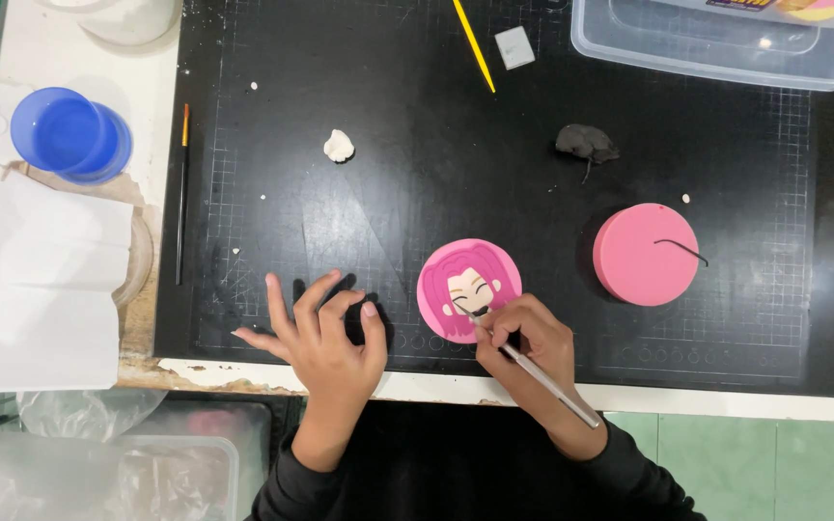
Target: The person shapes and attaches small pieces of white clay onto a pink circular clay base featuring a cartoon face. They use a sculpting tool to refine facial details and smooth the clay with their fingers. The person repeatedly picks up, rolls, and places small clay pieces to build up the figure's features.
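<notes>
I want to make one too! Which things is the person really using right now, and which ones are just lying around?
In use:
- round pink disc with a face
- thin silver tool, in the right hand
- left hand, fingers resting on the black cutting mat

Lying about:
- plain pink disc
- dark clay lump
- white clay lump
- yellow stick
- blue cup
- paintbrush
- clear plastic box

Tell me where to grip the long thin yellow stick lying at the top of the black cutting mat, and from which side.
Take the long thin yellow stick near its lower end, pinching across its width from above. It lies flat and slanted on the black cutting mat, its upper end running out of view. That lower end has bare mat around it; higher up, the small grey block sits close on its right.
</notes>
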